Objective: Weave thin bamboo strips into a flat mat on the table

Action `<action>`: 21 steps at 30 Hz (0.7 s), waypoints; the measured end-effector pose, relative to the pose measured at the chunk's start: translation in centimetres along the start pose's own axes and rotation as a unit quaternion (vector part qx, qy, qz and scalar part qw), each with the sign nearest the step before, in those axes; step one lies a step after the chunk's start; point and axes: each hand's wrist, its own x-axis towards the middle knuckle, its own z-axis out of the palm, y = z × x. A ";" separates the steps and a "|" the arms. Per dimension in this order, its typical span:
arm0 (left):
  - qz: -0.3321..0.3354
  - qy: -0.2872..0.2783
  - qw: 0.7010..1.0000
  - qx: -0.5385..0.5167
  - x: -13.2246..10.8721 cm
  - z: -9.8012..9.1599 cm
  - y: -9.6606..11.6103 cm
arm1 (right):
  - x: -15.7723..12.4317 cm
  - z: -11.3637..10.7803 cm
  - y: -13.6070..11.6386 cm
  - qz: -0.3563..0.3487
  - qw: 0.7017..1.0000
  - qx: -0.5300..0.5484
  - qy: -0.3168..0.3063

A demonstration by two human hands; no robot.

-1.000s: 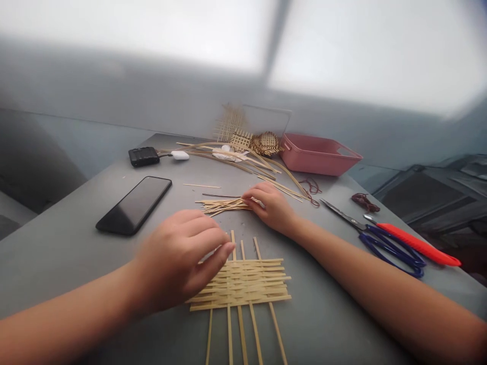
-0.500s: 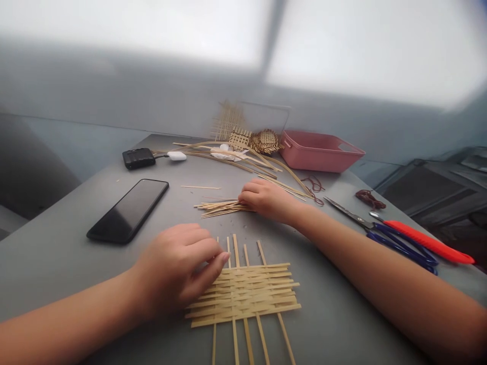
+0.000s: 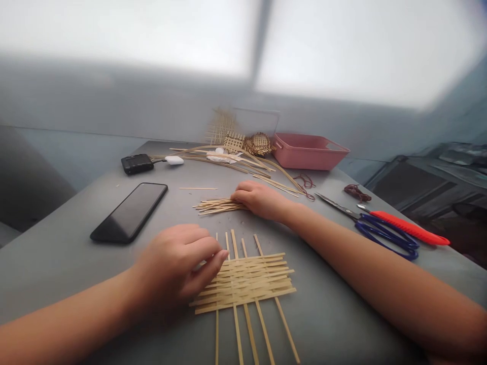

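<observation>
A small mat woven from flat bamboo strips [image 3: 251, 281] lies on the grey table in front of me. Several longer strips stick out from its near and far sides. My left hand [image 3: 186, 263] is over the mat's left far corner, thumb and forefinger pinched together. Whatever may be between those fingertips is too small to make out. Farther off, my right hand [image 3: 261, 200] has its curled fingers on the right end of a loose bundle of thin bamboo strips [image 3: 216, 205]. The fingers hide that end of the bundle.
A black phone [image 3: 131, 213] lies left, below a black box-like device [image 3: 137, 163] and a white case [image 3: 174, 160]. Blue-handled scissors [image 3: 388, 235] and a red-handled tool [image 3: 411, 228] lie right. Behind are long strips, small woven pieces [image 3: 258, 144] and a pink basket [image 3: 310, 152].
The whole view has shifted slightly, with things on the right now farther left in the picture. Both hands keep nearly the same places, the right one still at the bundle.
</observation>
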 end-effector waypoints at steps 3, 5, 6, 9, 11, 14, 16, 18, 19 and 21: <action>-0.011 0.010 1.000 -0.007 0.1 -0.1 -0.1 | -0.1 0.3 0.0 0.006 1.000 0.011 0.013; -0.018 0.007 1.000 -0.011 0.3 -0.1 -0.1 | -0.3 0.4 0.1 0.009 1.000 0.020 0.022; -0.022 0.001 1.000 -0.011 0.4 -0.1 -0.1 | -0.5 0.4 0.1 0.012 0.999 0.026 0.027; -0.029 -0.019 0.999 0.000 0.5 0.0 -0.2 | -1.0 0.1 0.3 0.026 0.997 0.053 0.047; -0.029 -0.018 0.999 0.010 0.5 0.1 -0.2 | -1.3 -0.1 0.3 0.044 0.994 0.079 0.064; -0.029 -0.032 0.999 0.023 0.5 -0.1 0.0 | -1.5 -0.8 0.0 0.090 0.983 0.126 0.101; -0.030 -0.043 0.998 0.027 0.6 -0.2 0.1 | -1.7 -1.3 -0.5 0.132 0.969 0.162 0.130; -0.030 -0.042 0.998 0.027 0.7 -0.3 0.2 | -1.8 -1.8 -1.0 0.174 0.952 0.205 0.145; -0.031 -0.044 0.998 0.027 0.7 -0.3 0.2 | -1.9 -1.9 -1.3 0.192 0.943 0.230 0.145; -0.032 -0.051 0.998 0.028 0.8 -0.3 0.2 | -2.1 -2.1 -1.8 0.215 0.926 0.279 0.135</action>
